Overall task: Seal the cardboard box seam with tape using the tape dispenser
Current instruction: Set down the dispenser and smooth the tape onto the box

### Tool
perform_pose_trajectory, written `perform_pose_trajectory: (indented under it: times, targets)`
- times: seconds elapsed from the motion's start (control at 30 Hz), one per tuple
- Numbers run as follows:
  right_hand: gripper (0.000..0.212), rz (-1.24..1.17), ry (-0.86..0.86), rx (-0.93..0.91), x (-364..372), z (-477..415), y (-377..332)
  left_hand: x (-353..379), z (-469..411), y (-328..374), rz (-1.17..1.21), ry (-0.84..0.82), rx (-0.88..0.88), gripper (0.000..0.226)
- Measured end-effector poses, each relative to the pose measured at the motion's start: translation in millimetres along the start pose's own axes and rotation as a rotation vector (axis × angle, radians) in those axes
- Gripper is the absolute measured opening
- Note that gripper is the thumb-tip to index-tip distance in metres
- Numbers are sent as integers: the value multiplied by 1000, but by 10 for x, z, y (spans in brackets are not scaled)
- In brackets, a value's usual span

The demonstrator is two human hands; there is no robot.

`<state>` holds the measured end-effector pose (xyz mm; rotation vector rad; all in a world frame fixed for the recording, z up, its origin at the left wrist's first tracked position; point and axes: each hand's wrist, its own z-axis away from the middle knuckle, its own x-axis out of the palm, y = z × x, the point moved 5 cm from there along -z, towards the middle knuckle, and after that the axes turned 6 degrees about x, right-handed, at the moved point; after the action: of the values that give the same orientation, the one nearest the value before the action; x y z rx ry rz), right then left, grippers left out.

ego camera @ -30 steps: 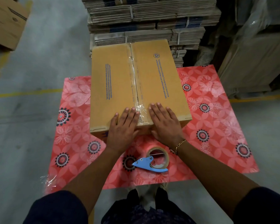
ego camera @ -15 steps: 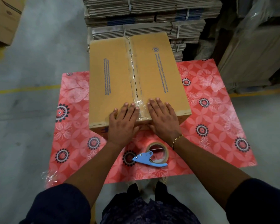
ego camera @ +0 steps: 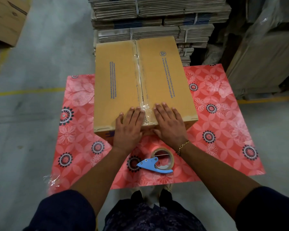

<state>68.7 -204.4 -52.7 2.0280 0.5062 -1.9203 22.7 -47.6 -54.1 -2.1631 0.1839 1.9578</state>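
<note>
Box: the cardboard box [ego camera: 123, 84] sits on the red flowery mat [ego camera: 223, 114], shiny tape down its middle seam [ego camera: 141, 84].
Left hand [ego camera: 129, 129]: flat, fingers spread, on the near edge, holding nothing.
Right hand [ego camera: 169, 124]: the same, across the seam.
Tape dispenser [ego camera: 157, 162]: alone on the mat, near the wrists.
Room: bare mat on both sides.

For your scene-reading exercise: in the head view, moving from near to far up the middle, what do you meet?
Tape dispenser → hands, left and right, flat on the box's near end → taped seam along the box → bundled flat cardboard stacks.
</note>
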Motion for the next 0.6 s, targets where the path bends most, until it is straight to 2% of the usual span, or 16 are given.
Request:
perform_pose_trajectory:
  times: [0.17, 0.23, 0.3, 0.37, 0.4, 0.47, 0.5, 0.57, 0.6]
  targets:
    - [90, -65, -43, -9, -59, 11, 19, -36, 7, -7, 74, -63, -23, 91]
    - [82, -215, -52, -4, -165, 12, 106, -104, 31, -50, 152, -9, -17, 86]
    - [69, -394, 62, 108, -367, 9, 319, -205, 96, -190, 267, 99, -59, 75]
    - [66, -502, 198, 349, -483, -8, 674, -286, 189, -458, 321, 197, -239, 69]
    - [72, -580, 196, 499, -485, -18, 848, -303, 241, -618, 348, 227, -378, 68]
    - [84, -823, 17, 746, -365, -51, 1101, -178, 360, -922, 479, 223, -663, 74]
    - [82, -963, -99, 823, -293, -60, 1131, -102, 408, -1026, 609, 193, -782, 78]
    - [56, -1175, -255, 862, -204, -76, 1086, 25, 469, -1125, 970, 167, -949, 79]
    - [43, -1201, -282, 853, -174, -80, 1063, 57, 480, -1128, 1136, 171, -1007, 71]
